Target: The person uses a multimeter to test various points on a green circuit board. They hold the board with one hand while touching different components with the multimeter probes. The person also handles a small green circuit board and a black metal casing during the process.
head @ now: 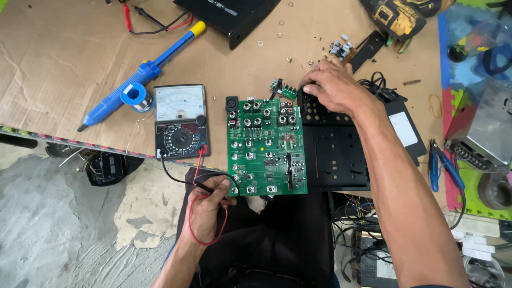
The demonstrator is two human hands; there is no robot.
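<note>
Right hand is reaching across the tabletop, fingers curled and pinched on the far edge of the black perforated chassis plate, just beside a small green daughter board; whether it is gripping the plate or only pressing on it cannot be told. Left hand is closing around the multimeter probes, red and black leads looping from it back to the meter.

Cardboard-covered tabletop is carrying everything. The green circuit board is lying face up, already out of its case, touching the chassis plate on its right edge. The analog multimeter is sitting just left of the board. A blue desoldering pump and a solder spool are lying beyond the meter. Loose knobs and washers are lying scattered near the right hand.

Judgement: disassembly appears done; probes are not touching the board, so measuring seems not yet started.
</note>
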